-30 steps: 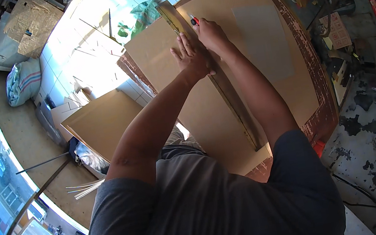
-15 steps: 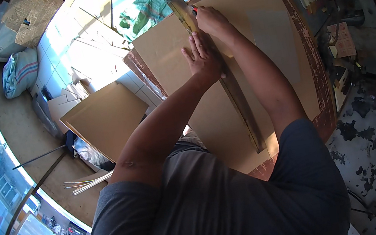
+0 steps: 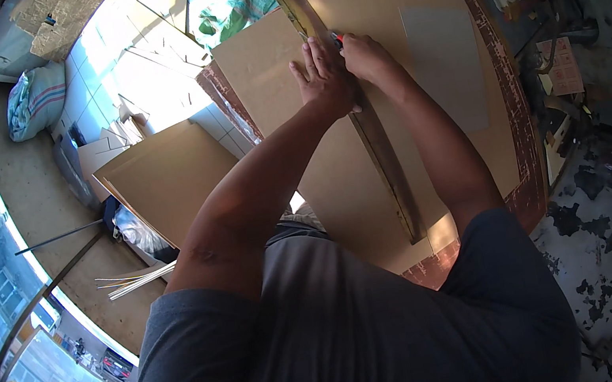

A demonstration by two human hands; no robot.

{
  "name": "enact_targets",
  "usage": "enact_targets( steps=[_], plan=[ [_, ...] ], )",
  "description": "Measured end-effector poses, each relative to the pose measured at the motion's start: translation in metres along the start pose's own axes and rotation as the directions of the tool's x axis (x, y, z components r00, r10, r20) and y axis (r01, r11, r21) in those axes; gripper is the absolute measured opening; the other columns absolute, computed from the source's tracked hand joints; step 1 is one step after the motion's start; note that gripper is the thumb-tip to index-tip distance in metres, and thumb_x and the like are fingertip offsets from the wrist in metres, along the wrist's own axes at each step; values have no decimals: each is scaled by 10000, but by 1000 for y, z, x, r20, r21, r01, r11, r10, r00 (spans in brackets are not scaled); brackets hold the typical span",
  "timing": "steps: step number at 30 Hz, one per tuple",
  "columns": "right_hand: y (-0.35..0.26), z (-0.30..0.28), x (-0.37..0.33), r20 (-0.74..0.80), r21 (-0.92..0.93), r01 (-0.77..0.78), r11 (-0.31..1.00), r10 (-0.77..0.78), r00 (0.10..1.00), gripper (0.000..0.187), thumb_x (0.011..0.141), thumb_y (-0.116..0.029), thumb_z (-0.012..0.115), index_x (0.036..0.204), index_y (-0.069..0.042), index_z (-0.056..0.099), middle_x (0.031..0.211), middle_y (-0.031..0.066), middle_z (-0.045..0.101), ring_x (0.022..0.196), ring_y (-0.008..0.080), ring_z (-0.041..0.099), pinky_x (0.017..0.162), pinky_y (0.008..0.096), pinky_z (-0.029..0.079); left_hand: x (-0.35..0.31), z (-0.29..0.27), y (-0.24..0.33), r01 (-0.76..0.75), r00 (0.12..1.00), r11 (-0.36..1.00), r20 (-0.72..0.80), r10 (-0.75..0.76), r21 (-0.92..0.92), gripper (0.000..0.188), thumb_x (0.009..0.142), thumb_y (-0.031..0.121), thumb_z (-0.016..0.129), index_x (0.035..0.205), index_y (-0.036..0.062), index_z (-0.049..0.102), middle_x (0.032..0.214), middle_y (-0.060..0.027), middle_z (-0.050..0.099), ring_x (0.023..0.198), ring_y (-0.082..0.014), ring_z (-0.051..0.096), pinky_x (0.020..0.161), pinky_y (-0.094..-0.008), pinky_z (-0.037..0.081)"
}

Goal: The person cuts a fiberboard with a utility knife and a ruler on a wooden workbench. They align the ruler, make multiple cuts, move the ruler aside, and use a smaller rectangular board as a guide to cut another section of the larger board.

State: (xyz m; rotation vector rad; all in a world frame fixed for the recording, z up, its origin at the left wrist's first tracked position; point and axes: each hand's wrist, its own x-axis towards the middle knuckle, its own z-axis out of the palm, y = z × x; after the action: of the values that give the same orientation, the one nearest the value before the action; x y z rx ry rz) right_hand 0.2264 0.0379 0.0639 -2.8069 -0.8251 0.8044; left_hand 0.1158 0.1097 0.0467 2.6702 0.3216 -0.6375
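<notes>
At the left of the frame a loose brown board point(image 3: 168, 182) leans beside the tabletop point(image 3: 522, 133). In the upper middle, the left hand point(image 3: 322, 80) presses flat, fingers spread, on the long straightedge point(image 3: 380, 155) lying across the tan sheet point(image 3: 320, 181). Just right, the right hand point(image 3: 365, 58) is clenched around a small red-tipped tool point(image 3: 337, 36) against the straightedge's edge.

Two hands are at work — the left hand point(image 3: 322, 80) and the right hand point(image 3: 365, 56) — both on one long straightedge point(image 3: 380, 155). Two brown boards show: one large board point(image 3: 277, 59) under the straightedge and one leaning board point(image 3: 168, 177) on the floor. One striped sack point(image 3: 36, 102) and one green cloth point(image 3: 240, 1) lie beyond — nothing else is clear enough to count.
</notes>
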Motion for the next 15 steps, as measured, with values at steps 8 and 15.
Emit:
enact_targets(
  steps=[8, 15],
  plan=[
    [47, 35, -122, 86, 75, -79, 994, 73, 994, 241, 997, -161, 516, 1117, 39, 579, 1004, 298, 691, 1001, 458, 681, 867, 544, 541, 1, 3, 2, 12, 1000, 996, 25, -14, 90, 1400, 644, 667, 850, 1574, -83, 119, 1627, -353, -146, 1531, -478, -145, 1152, -749, 66],
    [84, 67, -246, 111, 51, -108, 993, 102, 989, 202, 1018, -175, 511, 1062, 20, 531, 865, 272, 696, 877, 453, 702, 767, 554, 549, 0, 1, 5, 36, 999, 989, 10, -38, 145, 1424, 671, 713, 801, 1577, -95, 57, 1645, -324, -134, 1544, -441, -138, 1140, -763, 63]
  ],
)
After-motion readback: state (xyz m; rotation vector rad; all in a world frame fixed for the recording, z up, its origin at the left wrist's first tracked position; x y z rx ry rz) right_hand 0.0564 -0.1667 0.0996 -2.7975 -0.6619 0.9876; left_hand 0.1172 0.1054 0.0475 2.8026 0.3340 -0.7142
